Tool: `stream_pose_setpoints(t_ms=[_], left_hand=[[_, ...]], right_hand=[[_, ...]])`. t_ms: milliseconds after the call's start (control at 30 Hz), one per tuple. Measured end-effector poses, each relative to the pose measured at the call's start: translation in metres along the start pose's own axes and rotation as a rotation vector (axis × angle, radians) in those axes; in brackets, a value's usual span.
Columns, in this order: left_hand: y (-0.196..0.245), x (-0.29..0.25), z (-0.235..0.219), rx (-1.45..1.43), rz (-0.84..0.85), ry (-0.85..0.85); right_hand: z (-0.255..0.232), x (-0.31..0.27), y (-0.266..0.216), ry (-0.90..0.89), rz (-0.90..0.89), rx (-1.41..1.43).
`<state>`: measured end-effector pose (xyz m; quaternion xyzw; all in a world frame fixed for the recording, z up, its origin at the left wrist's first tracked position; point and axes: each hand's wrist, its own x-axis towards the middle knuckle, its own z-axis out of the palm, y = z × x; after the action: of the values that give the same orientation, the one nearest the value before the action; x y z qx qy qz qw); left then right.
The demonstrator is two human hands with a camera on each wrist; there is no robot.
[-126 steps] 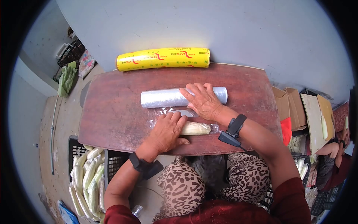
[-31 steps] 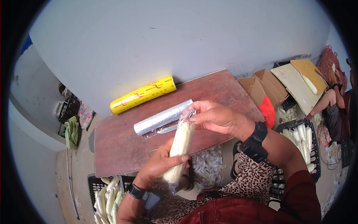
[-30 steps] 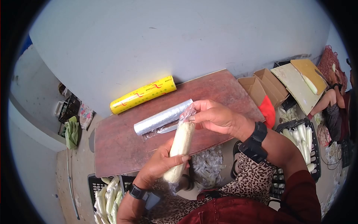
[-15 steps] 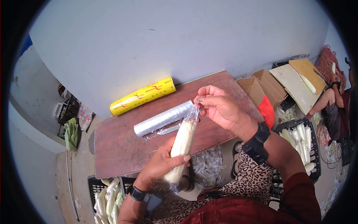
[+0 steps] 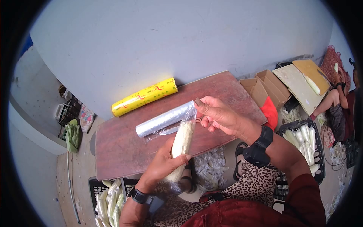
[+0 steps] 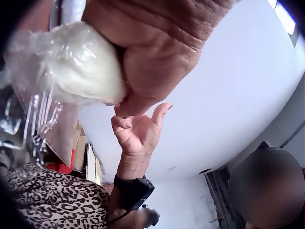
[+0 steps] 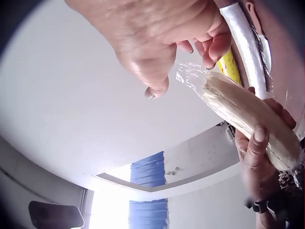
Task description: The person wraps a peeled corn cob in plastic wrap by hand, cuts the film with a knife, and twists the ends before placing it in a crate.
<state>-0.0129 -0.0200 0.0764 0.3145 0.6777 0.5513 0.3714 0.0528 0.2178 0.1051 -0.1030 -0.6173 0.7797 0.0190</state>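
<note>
The left hand's [image 5: 165, 162] grip curls round the film-wrapped vegetable [image 5: 182, 142] at the near edge of the desk [image 5: 121, 159], seemingly steadying it and leaving its loose film end [image 5: 189, 115] exposed beside the right hand [image 5: 221, 115], whose grip is wide.

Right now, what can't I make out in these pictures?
Head: part of the wrapped cob, covered by the left hand.
Head: the middle of the knife, behind the wrapped cob.
Head: part of the left crate, cut off at the bottom.
Right wrist: part of the yellow roll, behind the right hand.
</note>
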Motion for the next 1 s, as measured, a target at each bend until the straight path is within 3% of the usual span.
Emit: stream_pose_setpoints(t_ms=[67, 167, 367, 467, 767, 1000], left_hand=[[-0.008, 0.004, -0.001, 0.181, 0.145, 0.016], [-0.008, 0.003, -0.001, 0.390, 0.146, 0.044], [-0.014, 0.005, -0.001, 0.195, 0.100, 0.049], [-0.006, 0.006, -0.006, -0.035, -0.133, -0.051], [0.004, 0.008, -0.011, -0.257, -0.199, -0.131], [0.007, 0.012, -0.005, -0.476, -0.104, -0.205]], right_hand=[[0.002, 0.002, 0.003, -0.007, 0.012, -0.058], [0.000, 0.010, 0.015, -0.017, 0.046, -0.065], [-0.005, 0.018, 0.014, -0.009, -0.078, -0.128], [-0.009, 0.017, 0.007, -0.069, -0.085, -0.160], [-0.017, 0.020, 0.000, -0.122, -0.214, -0.279], [-0.017, 0.020, 0.001, -0.139, -0.258, -0.226]])
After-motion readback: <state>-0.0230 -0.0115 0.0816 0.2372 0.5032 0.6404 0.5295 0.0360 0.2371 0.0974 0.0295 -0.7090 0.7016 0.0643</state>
